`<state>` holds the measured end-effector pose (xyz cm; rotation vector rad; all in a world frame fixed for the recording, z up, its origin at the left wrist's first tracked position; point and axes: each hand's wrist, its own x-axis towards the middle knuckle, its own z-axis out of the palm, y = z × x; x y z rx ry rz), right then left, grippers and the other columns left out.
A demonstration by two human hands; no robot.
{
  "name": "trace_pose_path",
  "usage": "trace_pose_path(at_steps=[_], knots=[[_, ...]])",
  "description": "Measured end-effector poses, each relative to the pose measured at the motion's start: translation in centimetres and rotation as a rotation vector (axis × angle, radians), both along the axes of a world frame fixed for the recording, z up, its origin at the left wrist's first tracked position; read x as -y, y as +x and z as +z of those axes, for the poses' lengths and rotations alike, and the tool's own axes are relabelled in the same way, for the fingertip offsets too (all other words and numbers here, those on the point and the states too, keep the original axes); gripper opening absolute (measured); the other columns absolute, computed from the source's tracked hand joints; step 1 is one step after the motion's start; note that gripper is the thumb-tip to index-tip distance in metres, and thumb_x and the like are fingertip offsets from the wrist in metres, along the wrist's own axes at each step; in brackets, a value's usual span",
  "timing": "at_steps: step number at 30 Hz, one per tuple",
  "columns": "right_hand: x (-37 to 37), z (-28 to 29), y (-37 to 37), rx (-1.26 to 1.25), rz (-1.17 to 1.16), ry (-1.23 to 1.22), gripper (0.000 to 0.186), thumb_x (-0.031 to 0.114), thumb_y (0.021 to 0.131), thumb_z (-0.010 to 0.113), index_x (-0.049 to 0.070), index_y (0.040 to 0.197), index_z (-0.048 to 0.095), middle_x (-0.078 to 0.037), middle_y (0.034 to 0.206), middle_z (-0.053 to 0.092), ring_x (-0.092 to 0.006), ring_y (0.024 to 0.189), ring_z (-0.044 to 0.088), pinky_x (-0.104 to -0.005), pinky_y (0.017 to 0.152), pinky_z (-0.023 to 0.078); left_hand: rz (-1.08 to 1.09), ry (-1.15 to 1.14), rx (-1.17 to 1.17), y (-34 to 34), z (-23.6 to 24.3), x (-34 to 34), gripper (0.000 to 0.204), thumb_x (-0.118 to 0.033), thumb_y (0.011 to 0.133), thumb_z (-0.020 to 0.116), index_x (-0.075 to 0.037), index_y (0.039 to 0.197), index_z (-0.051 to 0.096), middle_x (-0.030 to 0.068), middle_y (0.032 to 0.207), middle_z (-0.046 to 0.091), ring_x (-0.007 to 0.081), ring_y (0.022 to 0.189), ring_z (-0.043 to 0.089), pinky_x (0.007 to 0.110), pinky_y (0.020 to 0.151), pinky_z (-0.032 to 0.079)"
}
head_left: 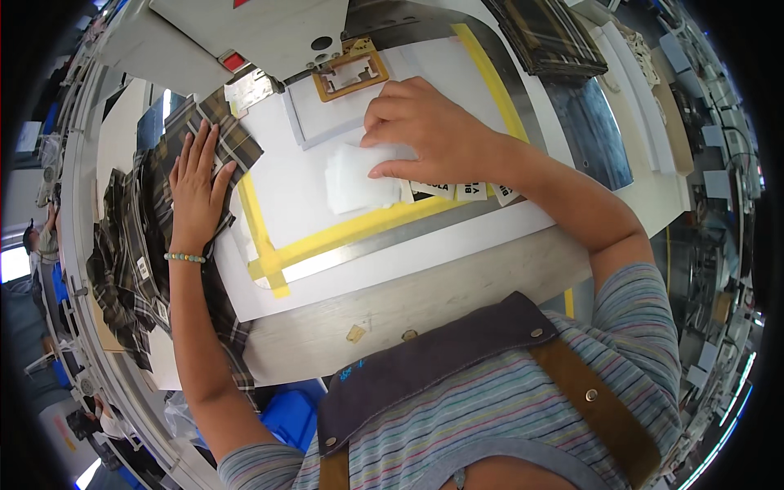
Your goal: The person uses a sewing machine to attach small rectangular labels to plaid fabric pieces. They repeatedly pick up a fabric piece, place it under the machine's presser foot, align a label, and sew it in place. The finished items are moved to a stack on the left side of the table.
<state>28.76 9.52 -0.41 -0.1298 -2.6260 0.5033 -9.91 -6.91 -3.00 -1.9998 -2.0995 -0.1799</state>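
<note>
My left hand (196,175) lies flat with fingers spread on a brown and black plaid garment piece (224,135) at the left of the work surface. Bunched plaid cloth (122,253) spreads below and beside that wrist. In the middle, my right hand (420,135) hovers over or touches a stack of thin white squares (351,184). Its fingers are bent, with the thumb apart from them. Several white labels with dark print (471,192) lie beneath that wrist. Ahead of the right hand is a tan clamp frame (351,77) on a sewing machine (220,37).
Yellow tape (351,241) borders the white work sheet, over a metal plate. A clear-edged rectangular template (304,135) lies near the machine. Folded plaid pieces (555,41) are stacked at the far right. A blue bin (290,416) stands below the table's near edge.
</note>
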Motion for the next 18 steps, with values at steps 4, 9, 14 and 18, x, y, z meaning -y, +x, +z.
trace_pose_path(at_steps=[4,9,14,18], knots=[[0.5,0.2,-0.1,0.04,-0.047,-0.076,0.02,0.027,0.093,0.083,0.01,0.104,0.081,-0.002,0.105,0.072,-0.0234,0.107,0.062,-0.0397,0.101,0.047,-0.101,0.139,0.053,3.4,1.9,-0.1,0.056,-0.034,0.107,0.067,-0.01,0.156,0.056,0.0098,0.16,0.057,0.0349,0.152,0.047,0.051,0.125,0.033],[-0.1,-0.1,-0.2,0.022,-0.068,-0.245,0.016,0.02,0.096,0.081,0.004,0.098,0.08,-0.004,0.103,0.073,-0.026,0.102,0.064,-0.0388,0.09,0.053,-0.212,0.03,0.682,13.5,5.9,-2.8,0.033,-0.016,0.095,0.082,-0.005,0.127,0.076,0.0098,0.119,0.077,0.0259,0.1,0.071,0.035,0.085,0.055],[-0.7,0.0,-0.1,-0.024,-0.049,-0.305,0.019,0.019,0.096,0.081,0.002,0.106,0.079,-0.008,0.107,0.074,-0.0259,0.103,0.065,-0.04,0.089,0.055,-0.336,-0.03,1.024,16.1,4.4,-4.8,0.026,-0.011,0.092,0.085,-0.006,0.117,0.079,0.0003,0.102,0.074,0.0098,0.087,0.061,0.027,0.074,0.048],[-0.4,1.1,-0.1,0.01,-0.117,-0.415,0.023,0.02,0.098,0.081,0.002,0.112,0.078,-0.008,0.109,0.075,-0.0224,0.105,0.067,-0.0385,0.09,0.056,-0.234,0.058,1.166,16.2,2.5,-4.5,0.015,-0.013,0.094,0.085,-0.002,0.102,0.08,-0.0003,0.085,0.072,0.0076,0.072,0.058,0.025,0.067,0.047]])
